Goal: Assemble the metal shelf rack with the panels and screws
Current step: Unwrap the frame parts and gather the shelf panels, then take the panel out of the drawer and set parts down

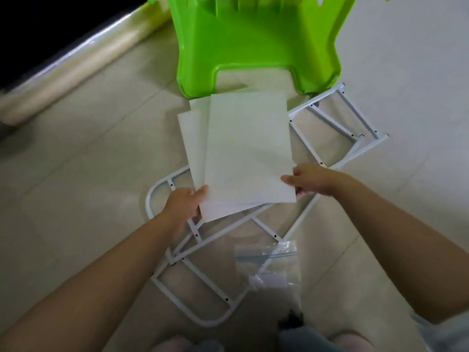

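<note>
Panels [243,148] fanned, left hand [185,201] and right hand [312,179] pinching near corners

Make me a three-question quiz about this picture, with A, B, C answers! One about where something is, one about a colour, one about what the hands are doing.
1. Where is the clear plastic bag?
A. on the stool
B. on the floor, over the white metal frames
C. in a hand

2. What colour is the plastic stool?
A. green
B. red
C. blue

3. What are the left hand and right hand doing?
A. resting empty
B. turning a screw
C. holding the white panels

Answers: B, the bag lies across frame bars; A, bright green; C, both hands grip the stack's near edge.
</note>
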`<state>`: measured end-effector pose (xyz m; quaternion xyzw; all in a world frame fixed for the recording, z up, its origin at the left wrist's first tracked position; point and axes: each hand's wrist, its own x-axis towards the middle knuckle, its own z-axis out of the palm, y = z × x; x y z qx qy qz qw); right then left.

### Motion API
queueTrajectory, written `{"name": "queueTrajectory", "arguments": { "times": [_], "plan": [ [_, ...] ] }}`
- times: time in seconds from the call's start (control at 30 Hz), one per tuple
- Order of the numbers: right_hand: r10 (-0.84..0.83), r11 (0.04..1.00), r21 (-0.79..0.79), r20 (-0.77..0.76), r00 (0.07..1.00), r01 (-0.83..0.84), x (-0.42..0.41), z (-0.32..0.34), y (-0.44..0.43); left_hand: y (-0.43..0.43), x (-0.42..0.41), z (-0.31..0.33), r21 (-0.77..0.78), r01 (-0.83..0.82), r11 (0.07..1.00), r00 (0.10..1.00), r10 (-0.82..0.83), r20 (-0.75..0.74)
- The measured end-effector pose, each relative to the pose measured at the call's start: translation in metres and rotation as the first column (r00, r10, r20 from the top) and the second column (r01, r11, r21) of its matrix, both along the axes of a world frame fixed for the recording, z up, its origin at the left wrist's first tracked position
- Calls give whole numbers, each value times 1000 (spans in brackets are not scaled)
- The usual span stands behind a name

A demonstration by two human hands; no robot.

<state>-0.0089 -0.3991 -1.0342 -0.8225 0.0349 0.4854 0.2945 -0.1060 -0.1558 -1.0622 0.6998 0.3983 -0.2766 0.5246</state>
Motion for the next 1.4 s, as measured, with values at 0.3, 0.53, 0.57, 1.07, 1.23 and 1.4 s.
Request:
{"name": "queueTrajectory", "arguments": {
  "times": [0.3, 0.53, 0.57, 1.07, 1.23, 1.4],
  "plan": [
    [209, 931, -352, 297, 932, -97, -20, -41, 6, -22, 11, 0, 523, 609, 596, 741, -663, -106],
    [242, 947, -275, 265, 933, -167, -49, -33, -13, -39, 7, -8, 652, 668, 359, 570, -810, -139],
    [244, 948, -267, 254, 936, -174, -54, -32, -18, -40, 6, -8, 654, 665, 361, 575, -806, -140],
    [201, 933, -352, 679, 706, 73, -11, 106, -92, -181, 86, 152, 835, 543, -89, 192, -955, -226],
    [102, 915, -353, 671, 734, 195, -45, 197, -179, -258, 87, 243, 810, 564, -163, 94, -961, -259],
    [-16, 882, -354, 636, 771, 310, -78, 296, -267, -350, 72, 336, 763, 625, -166, 14, -975, -223]
  ]
}}
